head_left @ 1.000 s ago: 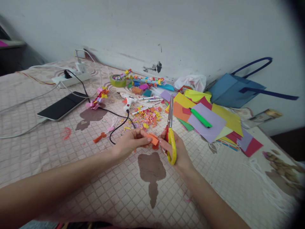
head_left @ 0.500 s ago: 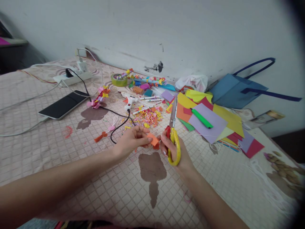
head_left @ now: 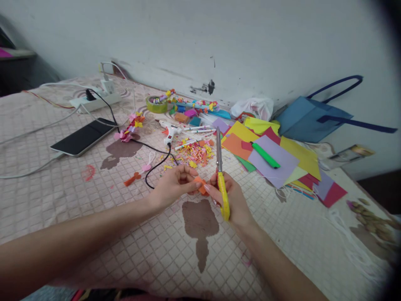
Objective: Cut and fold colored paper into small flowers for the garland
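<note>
Between the fingertips of my left hand point(head_left: 178, 184) is a small piece of orange paper point(head_left: 201, 185), pinched over the patterned cloth. My right hand point(head_left: 231, 194) has its thumb and fingertips at the paper's right edge. That same hand also holds yellow-handled scissors point(head_left: 223, 195), blades closed and pointing up, away from me. Just beyond the hands lies a heap of paper scraps point(head_left: 197, 152) in pink, yellow and orange. An orange paper cut-out point(head_left: 132, 179) rests left of my left hand.
A white glue gun point(head_left: 169, 131) with a black cord lies behind the hands. To the right are coloured paper sheets point(head_left: 272, 167) with a green cutter point(head_left: 265, 155) on top, and a blue bag point(head_left: 310, 119). At left are a tablet-like device point(head_left: 84, 137) and a power strip point(head_left: 97, 102).
The scissors have turned in my right hand, their blades swinging left and their handles now edge-on. My right thumb has come onto the orange paper. My left hand stays almost still.
</note>
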Demonstrator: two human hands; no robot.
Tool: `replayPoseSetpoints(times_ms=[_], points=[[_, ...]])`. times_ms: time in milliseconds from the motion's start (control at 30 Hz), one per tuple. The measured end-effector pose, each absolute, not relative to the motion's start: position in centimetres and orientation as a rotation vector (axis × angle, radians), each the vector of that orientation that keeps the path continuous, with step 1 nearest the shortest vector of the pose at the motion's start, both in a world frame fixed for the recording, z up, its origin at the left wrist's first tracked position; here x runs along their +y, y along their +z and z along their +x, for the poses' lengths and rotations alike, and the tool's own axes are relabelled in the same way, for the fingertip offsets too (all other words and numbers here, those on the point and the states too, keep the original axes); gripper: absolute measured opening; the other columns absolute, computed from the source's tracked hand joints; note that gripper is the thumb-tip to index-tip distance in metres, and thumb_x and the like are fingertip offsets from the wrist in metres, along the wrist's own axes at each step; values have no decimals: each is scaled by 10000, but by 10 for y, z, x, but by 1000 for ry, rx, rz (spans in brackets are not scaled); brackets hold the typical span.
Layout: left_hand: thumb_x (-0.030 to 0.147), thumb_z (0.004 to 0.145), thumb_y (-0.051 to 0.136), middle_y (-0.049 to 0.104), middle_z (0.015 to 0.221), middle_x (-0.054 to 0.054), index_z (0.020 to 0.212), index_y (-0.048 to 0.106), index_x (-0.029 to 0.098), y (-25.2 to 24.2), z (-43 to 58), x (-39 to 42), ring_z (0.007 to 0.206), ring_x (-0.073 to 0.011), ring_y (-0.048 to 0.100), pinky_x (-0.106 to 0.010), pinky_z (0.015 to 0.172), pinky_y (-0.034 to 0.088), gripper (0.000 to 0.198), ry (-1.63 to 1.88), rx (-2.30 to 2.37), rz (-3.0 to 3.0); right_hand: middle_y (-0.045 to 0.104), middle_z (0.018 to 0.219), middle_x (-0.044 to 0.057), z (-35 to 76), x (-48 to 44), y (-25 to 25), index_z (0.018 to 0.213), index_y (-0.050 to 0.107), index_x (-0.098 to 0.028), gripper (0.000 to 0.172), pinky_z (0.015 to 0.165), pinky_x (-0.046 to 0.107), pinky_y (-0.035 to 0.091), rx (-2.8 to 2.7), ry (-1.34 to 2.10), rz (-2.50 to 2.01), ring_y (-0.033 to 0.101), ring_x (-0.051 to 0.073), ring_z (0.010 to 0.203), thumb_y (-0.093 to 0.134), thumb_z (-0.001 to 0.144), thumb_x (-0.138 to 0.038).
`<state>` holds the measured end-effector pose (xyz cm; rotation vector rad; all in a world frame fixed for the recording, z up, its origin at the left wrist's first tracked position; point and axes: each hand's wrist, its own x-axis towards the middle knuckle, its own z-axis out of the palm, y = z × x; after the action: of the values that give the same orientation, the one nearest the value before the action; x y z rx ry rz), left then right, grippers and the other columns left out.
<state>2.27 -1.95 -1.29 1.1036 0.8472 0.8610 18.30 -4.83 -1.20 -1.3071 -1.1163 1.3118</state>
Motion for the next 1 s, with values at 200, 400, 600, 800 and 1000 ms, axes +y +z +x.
replayPoseSetpoints(times_ms=[200, 400, 600, 800, 1000], points=[[262, 708, 688, 644, 686, -23, 740, 595, 95, -17, 23, -19, 613, -99, 578, -223, 604, 446, 194, 664, 798, 1130, 533, 648, -52, 183, -49, -12, 778, 482, -201, 279, 360, 184, 258, -1099, 1316, -1284, 360, 38, 411, 710, 636, -276], [299, 716, 679, 637, 629, -17, 708, 627, 98, -18, 21, -18, 577, -94, 564, -216, 594, 440, 207, 629, 816, 1139, 468, 512, -86, 184, -48, -15, 762, 466, -202, 284, 351, 178, 269, -1103, 1373, -1278, 366, 47, 373, 699, 669, -336], [310, 721, 671, 644, 647, -7, 715, 640, 111, -20, 20, -18, 591, -94, 564, -207, 604, 436, 201, 634, 783, 1104, 417, 426, -95, 185, -49, -15, 764, 459, -199, 233, 352, 172, 256, -1146, 1365, -1239, 347, 58, 365, 613, 767, -373], [290, 718, 681, 651, 655, -9, 725, 640, 114, -23, 20, -17, 590, -85, 573, -206, 612, 455, 180, 619, 775, 1103, 444, 476, -94, 184, -48, -13, 755, 460, -193, 277, 356, 167, 271, -1112, 1383, -1255, 356, 43, 374, 682, 696, -350], [303, 713, 686, 663, 671, -29, 725, 643, 97, -22, 19, -17, 597, -91, 584, -213, 612, 461, 210, 609, 748, 1133, 515, 606, -72, 185, -49, -14, 776, 471, -201, 309, 364, 184, 270, -1068, 1397, -1258, 376, 42, 405, 726, 625, -287]])
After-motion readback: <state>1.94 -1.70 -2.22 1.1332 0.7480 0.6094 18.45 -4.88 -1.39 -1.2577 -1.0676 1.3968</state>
